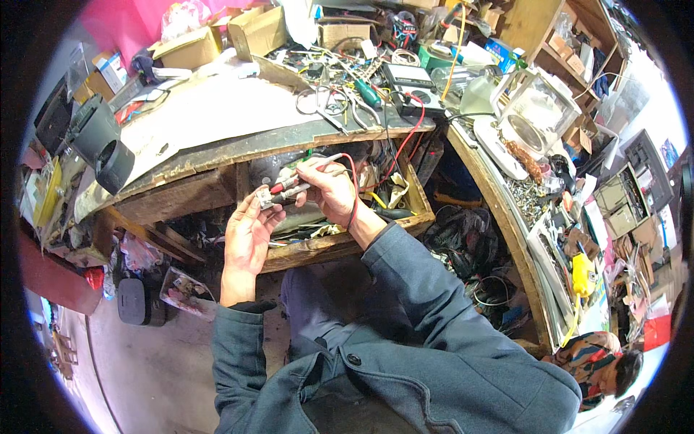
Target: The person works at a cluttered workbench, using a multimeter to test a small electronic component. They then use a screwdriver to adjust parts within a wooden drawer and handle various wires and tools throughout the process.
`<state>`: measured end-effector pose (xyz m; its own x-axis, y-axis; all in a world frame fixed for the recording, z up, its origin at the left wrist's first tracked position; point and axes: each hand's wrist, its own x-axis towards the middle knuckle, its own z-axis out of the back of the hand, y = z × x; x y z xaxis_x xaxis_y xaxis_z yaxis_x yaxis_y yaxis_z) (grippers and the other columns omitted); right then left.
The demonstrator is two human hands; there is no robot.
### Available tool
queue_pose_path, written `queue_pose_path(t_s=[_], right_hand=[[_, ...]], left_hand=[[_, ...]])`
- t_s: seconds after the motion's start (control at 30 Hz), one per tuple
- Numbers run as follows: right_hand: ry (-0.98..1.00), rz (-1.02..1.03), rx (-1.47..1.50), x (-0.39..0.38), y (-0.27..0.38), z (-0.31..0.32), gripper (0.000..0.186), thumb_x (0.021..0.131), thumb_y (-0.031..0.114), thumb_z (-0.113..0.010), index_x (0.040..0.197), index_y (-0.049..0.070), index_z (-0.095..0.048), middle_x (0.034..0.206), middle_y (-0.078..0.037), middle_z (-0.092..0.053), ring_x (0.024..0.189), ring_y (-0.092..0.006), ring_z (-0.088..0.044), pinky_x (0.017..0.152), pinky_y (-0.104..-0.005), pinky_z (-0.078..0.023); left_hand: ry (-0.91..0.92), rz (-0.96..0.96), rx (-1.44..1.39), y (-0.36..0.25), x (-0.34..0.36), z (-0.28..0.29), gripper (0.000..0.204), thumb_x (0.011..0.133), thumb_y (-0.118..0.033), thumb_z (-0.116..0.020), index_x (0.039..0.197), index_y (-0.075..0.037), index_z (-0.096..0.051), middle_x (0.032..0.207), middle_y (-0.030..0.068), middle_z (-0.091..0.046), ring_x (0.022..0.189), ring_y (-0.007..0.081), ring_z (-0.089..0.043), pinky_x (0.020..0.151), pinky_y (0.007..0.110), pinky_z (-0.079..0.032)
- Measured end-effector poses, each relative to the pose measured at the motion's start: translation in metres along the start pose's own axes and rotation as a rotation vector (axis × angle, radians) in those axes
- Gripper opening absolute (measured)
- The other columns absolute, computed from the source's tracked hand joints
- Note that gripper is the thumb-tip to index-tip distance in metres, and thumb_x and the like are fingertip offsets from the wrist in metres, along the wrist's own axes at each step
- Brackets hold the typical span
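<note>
My left hand (248,231) pinches a small pale component (264,200) between thumb and fingers, above an open wooden drawer (325,244). Just to its right, my right hand (329,186) grips two test probes (288,184), one red and one dark, their tips at the component; whether they touch it I cannot tell. A red lead (414,130) runs from a meter (416,83) on the bench. The drawer holds loose wires, papers and other small items, partly hidden under my hands.
The cluttered bench (210,116) carries cardboard boxes (253,32), pliers (354,108) and cables. A side bench (520,231) at right holds small parts and a yellow tool (584,275). A plastic tub (184,293) sits below left. Another person (600,369) is at lower right.
</note>
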<state>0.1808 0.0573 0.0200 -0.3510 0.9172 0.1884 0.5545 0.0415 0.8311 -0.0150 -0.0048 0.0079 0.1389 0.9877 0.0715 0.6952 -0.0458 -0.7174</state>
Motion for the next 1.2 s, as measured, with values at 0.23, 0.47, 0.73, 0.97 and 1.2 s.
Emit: queue_pose_path(t_s=[0.23, 0.47, 0.73, 0.97, 1.2], right_hand=[[-0.064, 0.007, -0.002, -0.006, 0.009, -0.005, 0.017, 0.100, 0.021, -0.063, 0.099, 0.005, -0.067, 0.093, -0.007, -0.071, 0.079, -0.0155, -0.068, 0.061, -0.0283, -0.056], [-0.070, 0.040, -0.044, -0.005, 0.006, -0.007, 0.019, 0.098, 0.021, -0.066, 0.101, 0.002, -0.069, 0.091, -0.008, -0.072, 0.073, -0.0146, -0.066, 0.059, -0.0268, -0.055], [-0.066, 0.043, -0.101, -0.007, 0.009, -0.010, 0.017, 0.098, 0.019, -0.065, 0.096, 0.002, -0.066, 0.090, -0.009, -0.070, 0.073, -0.0167, -0.068, 0.058, -0.0290, -0.057], [-0.078, 0.037, -0.126, -0.007, 0.009, -0.006, 0.017, 0.096, 0.017, -0.068, 0.098, 0.001, -0.065, 0.091, -0.011, -0.069, 0.074, -0.0186, -0.067, 0.057, -0.0310, -0.056], [-0.093, 0.035, -0.159, -0.007, 0.009, -0.007, 0.021, 0.097, 0.019, -0.067, 0.099, -0.001, -0.068, 0.091, -0.011, -0.071, 0.066, -0.0177, -0.065, 0.057, -0.0292, -0.055]], left_hand=[[-0.024, -0.002, 0.031, 0.003, 0.004, 0.001, 0.032, 0.102, -0.018, -0.059, 0.129, -0.001, -0.062, 0.108, 0.0084, -0.070, 0.090, 0.0181, -0.067, 0.088, 0.040, -0.057], [-0.035, -0.008, 0.091, 0.002, 0.006, 0.006, 0.031, 0.101, -0.014, -0.059, 0.127, 0.003, -0.062, 0.111, 0.0143, -0.071, 0.096, 0.0251, -0.070, 0.088, 0.041, -0.058], [-0.123, -0.041, 0.133, 0.002, 0.009, 0.010, 0.027, 0.099, -0.011, -0.060, 0.119, 0.006, -0.066, 0.107, 0.0170, -0.073, 0.089, 0.0251, -0.072, 0.081, 0.037, -0.061], [-0.159, -0.108, 0.178, 0.009, 0.009, 0.009, 0.021, 0.098, -0.011, -0.063, 0.112, 0.004, -0.067, 0.097, 0.0113, -0.073, 0.078, 0.0173, -0.070, 0.069, 0.030, -0.061], [-0.169, -0.154, 0.225, 0.012, 0.009, 0.009, 0.027, 0.098, -0.008, -0.061, 0.122, 0.004, -0.062, 0.096, 0.0079, -0.070, 0.068, 0.0116, -0.062, 0.063, 0.029, -0.058]])
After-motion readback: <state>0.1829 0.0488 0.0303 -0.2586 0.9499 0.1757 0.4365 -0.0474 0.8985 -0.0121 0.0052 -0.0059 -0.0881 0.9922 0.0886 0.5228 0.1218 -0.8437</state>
